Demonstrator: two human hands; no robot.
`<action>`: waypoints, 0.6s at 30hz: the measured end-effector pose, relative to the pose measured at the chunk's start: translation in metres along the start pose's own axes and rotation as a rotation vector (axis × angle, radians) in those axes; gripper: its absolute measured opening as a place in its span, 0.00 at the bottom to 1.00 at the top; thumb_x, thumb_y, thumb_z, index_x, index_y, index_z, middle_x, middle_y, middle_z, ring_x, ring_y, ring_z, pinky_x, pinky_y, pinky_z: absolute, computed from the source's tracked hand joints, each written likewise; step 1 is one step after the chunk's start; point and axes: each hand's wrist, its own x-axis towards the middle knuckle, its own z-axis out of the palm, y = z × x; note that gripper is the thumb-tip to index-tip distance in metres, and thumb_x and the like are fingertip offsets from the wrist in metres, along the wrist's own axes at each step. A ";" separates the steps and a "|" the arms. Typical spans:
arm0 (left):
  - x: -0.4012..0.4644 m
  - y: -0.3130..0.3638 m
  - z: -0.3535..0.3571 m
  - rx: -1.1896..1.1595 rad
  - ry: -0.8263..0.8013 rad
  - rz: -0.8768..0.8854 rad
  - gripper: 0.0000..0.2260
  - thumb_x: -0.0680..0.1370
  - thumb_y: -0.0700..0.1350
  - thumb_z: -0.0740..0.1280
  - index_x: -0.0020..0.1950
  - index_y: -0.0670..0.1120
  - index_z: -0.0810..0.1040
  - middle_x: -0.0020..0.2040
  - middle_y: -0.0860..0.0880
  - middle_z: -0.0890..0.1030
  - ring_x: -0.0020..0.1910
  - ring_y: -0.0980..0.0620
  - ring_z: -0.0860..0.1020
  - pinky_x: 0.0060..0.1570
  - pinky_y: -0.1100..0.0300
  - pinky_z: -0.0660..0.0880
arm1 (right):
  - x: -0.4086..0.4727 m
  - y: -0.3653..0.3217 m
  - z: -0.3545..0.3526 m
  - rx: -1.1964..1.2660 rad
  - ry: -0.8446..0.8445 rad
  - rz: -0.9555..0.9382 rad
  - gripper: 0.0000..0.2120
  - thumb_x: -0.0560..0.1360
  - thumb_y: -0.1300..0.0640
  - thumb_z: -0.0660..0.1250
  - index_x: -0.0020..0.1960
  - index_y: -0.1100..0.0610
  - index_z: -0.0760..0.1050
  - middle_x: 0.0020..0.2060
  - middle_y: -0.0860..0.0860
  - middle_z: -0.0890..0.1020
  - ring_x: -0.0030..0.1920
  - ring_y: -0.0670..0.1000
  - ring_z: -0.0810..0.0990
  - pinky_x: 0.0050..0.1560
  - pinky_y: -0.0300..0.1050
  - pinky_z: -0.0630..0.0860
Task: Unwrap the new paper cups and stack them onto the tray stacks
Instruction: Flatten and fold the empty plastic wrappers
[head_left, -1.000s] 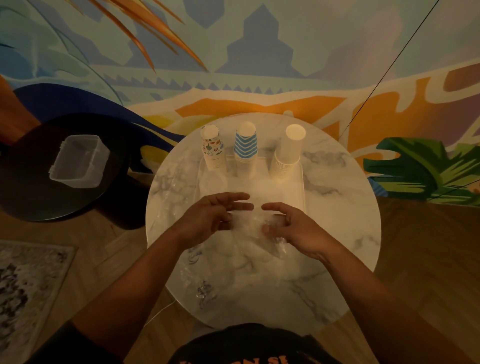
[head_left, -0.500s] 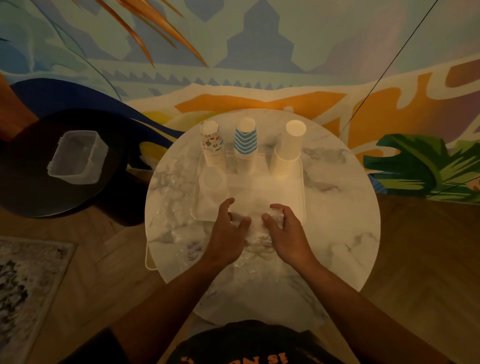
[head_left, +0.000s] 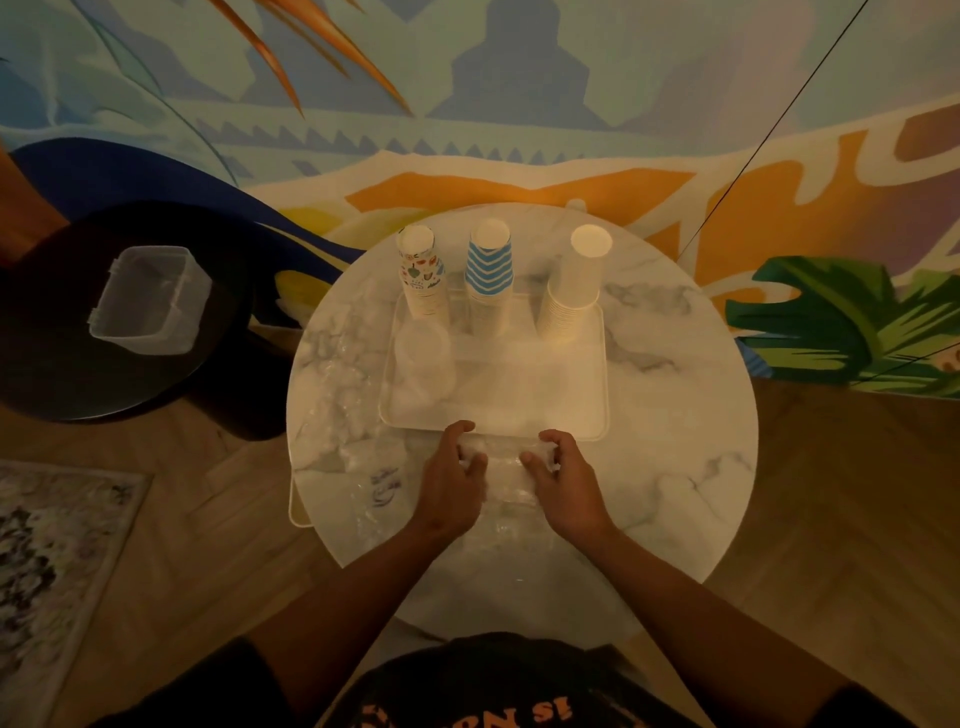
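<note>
Bare forearms; black shirt (head_left: 498, 686), orange lettering (head_left: 467, 719).

You see a round white marble table (head_left: 675, 415) veined grey | a leftmost cup stack (head_left: 422, 275) white with small multicolour pictures | a middle cup stack (head_left: 490, 270) with blue-and-white chevrons | a right cup stack (head_left: 574, 286) plain cream | a pale translucent tray (head_left: 597, 374) | a round black side table (head_left: 52, 364) | clear crinkled plastic wrap (head_left: 501, 467)

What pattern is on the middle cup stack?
Blue and white zigzag stripes on the middle cup stack, seen in the head view.
</note>
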 end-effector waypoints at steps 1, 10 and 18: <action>-0.002 -0.004 0.001 0.039 0.006 -0.005 0.17 0.82 0.45 0.67 0.70 0.52 0.69 0.50 0.49 0.78 0.42 0.50 0.82 0.44 0.54 0.82 | 0.000 0.008 0.000 -0.051 -0.014 -0.009 0.19 0.79 0.45 0.68 0.68 0.48 0.70 0.52 0.48 0.80 0.52 0.49 0.81 0.55 0.47 0.79; -0.017 -0.033 0.009 0.508 -0.218 0.212 0.19 0.79 0.51 0.70 0.68 0.49 0.70 0.79 0.46 0.60 0.70 0.47 0.70 0.64 0.56 0.71 | -0.004 0.049 0.007 -0.272 -0.032 -0.092 0.24 0.77 0.43 0.69 0.67 0.52 0.67 0.59 0.44 0.73 0.52 0.46 0.76 0.51 0.40 0.71; -0.023 -0.045 0.013 0.931 -0.566 0.195 0.30 0.85 0.58 0.54 0.82 0.44 0.52 0.83 0.47 0.43 0.82 0.43 0.47 0.76 0.44 0.59 | 0.004 0.080 0.009 -0.608 0.075 -0.528 0.07 0.75 0.53 0.73 0.49 0.55 0.78 0.53 0.53 0.77 0.51 0.54 0.76 0.53 0.49 0.72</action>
